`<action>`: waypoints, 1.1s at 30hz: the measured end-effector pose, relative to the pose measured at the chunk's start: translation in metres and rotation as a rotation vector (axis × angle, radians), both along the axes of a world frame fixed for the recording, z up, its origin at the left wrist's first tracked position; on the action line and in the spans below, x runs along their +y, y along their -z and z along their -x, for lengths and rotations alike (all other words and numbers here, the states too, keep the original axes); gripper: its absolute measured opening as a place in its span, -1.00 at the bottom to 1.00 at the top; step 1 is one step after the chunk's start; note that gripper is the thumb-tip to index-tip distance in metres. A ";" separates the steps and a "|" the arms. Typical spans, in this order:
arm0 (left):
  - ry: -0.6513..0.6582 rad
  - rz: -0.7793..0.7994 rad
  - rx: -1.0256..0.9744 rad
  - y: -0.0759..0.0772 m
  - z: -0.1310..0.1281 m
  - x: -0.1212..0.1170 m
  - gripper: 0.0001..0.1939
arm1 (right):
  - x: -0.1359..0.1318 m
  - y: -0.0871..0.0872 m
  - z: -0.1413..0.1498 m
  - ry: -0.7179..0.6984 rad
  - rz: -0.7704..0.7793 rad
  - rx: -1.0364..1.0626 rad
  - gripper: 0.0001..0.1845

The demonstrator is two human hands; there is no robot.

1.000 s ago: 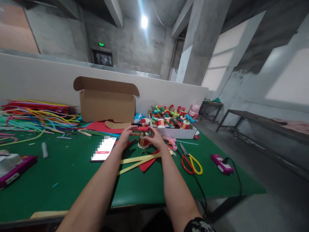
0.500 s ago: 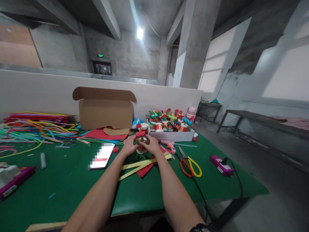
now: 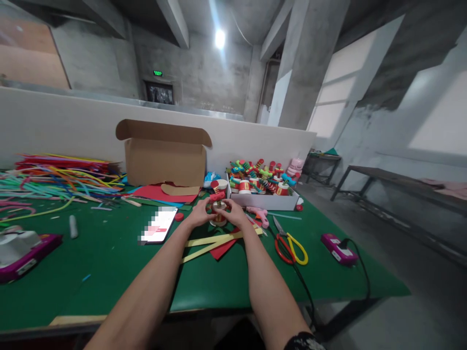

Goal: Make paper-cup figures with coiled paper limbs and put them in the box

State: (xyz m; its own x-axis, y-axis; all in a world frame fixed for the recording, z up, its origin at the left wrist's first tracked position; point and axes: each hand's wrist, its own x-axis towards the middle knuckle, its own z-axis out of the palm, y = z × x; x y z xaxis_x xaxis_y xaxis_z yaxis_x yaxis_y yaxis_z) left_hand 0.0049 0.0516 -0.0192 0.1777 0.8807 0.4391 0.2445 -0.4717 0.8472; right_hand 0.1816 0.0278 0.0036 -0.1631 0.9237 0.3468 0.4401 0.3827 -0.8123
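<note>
Both my hands meet over the middle of the green table (image 3: pixel 109 272). My left hand (image 3: pixel 200 214) and my right hand (image 3: pixel 233 214) are closed round a small paper-cup craft (image 3: pixel 219 210), a white cup with a red band and a red and green coiled piece on top. The cup is tilted so its open mouth faces me. Yellow paper strips (image 3: pixel 215 240) and a red paper scrap (image 3: pixel 223 248) lie just under my wrists. A phone (image 3: pixel 158 224) rests to the left of my left hand.
A white tray (image 3: pixel 268 199) of several finished cup crafts stands behind my hands, beside an open cardboard box (image 3: pixel 164 153). Scissors (image 3: pixel 290 243), a pink glue gun (image 3: pixel 258 214) and a magenta power strip (image 3: pixel 337 243) lie right. Coloured pipe cleaners (image 3: pixel 54 177) pile at left.
My hands have drawn the cup craft up off the table and tipped it toward me, so its mouth now shows. The camera shifted slightly.
</note>
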 end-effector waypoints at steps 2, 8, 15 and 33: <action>-0.024 -0.026 0.044 -0.002 -0.002 -0.002 -0.38 | -0.001 -0.002 -0.001 -0.019 0.006 0.023 -0.53; -0.131 -0.070 0.260 -0.007 -0.008 -0.008 -0.40 | -0.002 -0.004 -0.002 -0.060 0.010 0.025 -0.50; -0.136 -0.062 0.339 -0.003 -0.004 -0.003 -0.41 | 0.004 0.000 0.004 -0.040 -0.032 0.060 -0.52; 0.024 -0.031 0.158 0.012 -0.001 0.012 -0.34 | 0.020 0.014 0.009 -0.028 0.005 0.251 -0.73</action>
